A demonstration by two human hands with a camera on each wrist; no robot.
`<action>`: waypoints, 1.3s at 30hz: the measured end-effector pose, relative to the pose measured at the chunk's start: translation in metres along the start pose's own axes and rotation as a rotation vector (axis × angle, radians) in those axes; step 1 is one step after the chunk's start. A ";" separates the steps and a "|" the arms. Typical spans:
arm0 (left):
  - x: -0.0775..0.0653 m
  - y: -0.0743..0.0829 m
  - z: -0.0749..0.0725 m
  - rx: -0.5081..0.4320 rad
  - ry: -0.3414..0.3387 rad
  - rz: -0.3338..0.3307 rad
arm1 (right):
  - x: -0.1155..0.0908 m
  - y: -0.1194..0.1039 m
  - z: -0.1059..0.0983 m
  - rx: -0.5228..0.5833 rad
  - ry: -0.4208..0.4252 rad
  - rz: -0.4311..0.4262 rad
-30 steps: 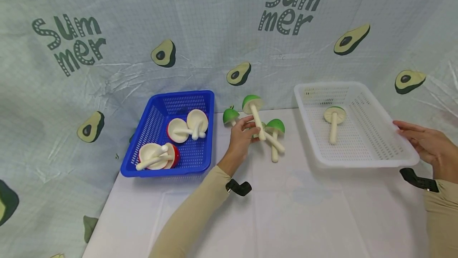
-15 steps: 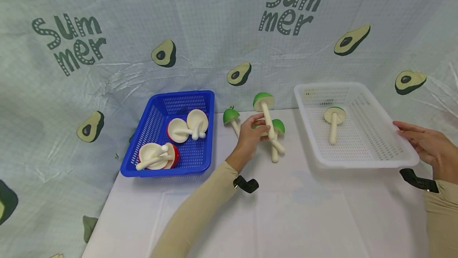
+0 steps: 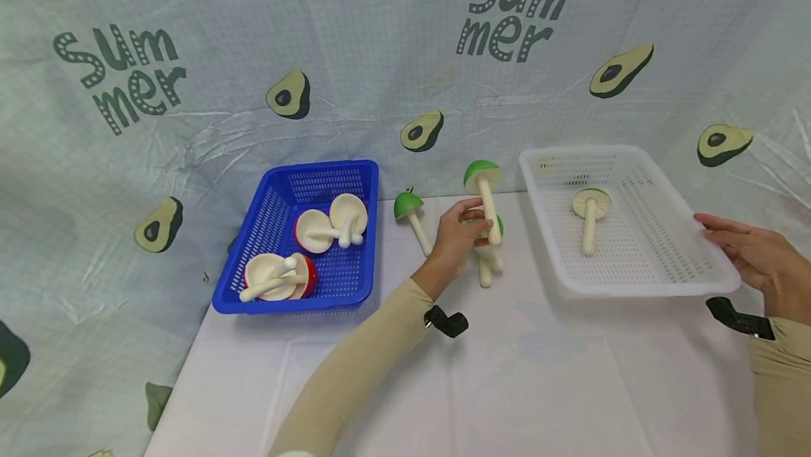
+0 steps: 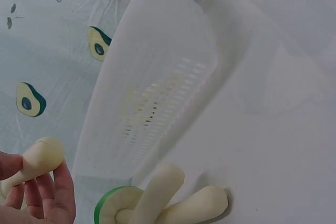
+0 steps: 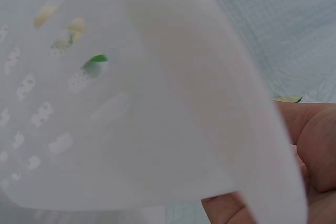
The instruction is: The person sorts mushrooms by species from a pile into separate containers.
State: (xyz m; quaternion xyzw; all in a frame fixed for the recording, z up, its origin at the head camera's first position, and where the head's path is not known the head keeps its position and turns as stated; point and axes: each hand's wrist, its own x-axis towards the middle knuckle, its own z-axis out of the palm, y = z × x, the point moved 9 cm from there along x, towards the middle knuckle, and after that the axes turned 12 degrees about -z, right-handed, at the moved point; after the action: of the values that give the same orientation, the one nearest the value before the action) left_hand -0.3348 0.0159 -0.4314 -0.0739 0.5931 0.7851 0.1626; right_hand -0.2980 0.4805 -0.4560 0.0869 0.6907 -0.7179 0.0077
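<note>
My left hand (image 3: 455,237) pinches a green-capped toy mushroom (image 3: 487,198) by its pale stem, cap up, raised above the table. Beneath it, partly hidden, lie crossed green mushrooms (image 4: 163,195). One more green mushroom (image 3: 415,223) lies left of that hand. At the right, my right hand (image 3: 757,249) holds the side rim of a white perforated basket (image 3: 659,286); the right wrist view shows fingers (image 5: 228,209) under the rim. Inside this basket rests a single green mushroom (image 3: 591,221).
A blue perforated basket (image 3: 291,308) stands at the left with several red-capped mushrooms (image 3: 313,230) in it. Behind the white table (image 3: 507,379) rises a pale cloth (image 3: 361,41) printed with avocados.
My left hand has carried the green mushroom to the right, toward the white basket, uncovering the mushroom on the left. My right hand and both baskets stay where they were.
</note>
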 end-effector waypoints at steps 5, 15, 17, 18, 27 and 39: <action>0.002 -0.001 0.010 0.017 -0.012 -0.011 | 0.000 0.000 0.001 0.038 0.011 0.015; 0.010 -0.007 0.031 0.032 -0.050 -0.020 | 0.001 0.000 0.003 0.080 -0.002 0.036; 0.011 -0.007 0.035 0.044 -0.052 -0.019 | 0.001 0.001 0.002 0.086 -0.003 0.035; 0.011 -0.007 0.037 0.050 -0.054 -0.018 | 0.002 0.001 0.002 0.089 -0.004 0.036; 0.011 -0.007 0.055 0.069 -0.086 -0.015 | 0.002 0.002 0.002 0.076 -0.011 0.033; 0.018 -0.013 0.071 0.055 -0.118 -0.028 | 0.003 0.001 0.003 0.086 -0.033 0.031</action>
State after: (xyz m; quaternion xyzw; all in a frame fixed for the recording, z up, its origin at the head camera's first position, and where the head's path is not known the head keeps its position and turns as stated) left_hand -0.3416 0.0901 -0.4280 -0.0312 0.6026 0.7693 0.2100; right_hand -0.3008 0.4778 -0.4572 0.0860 0.6575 -0.7481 0.0266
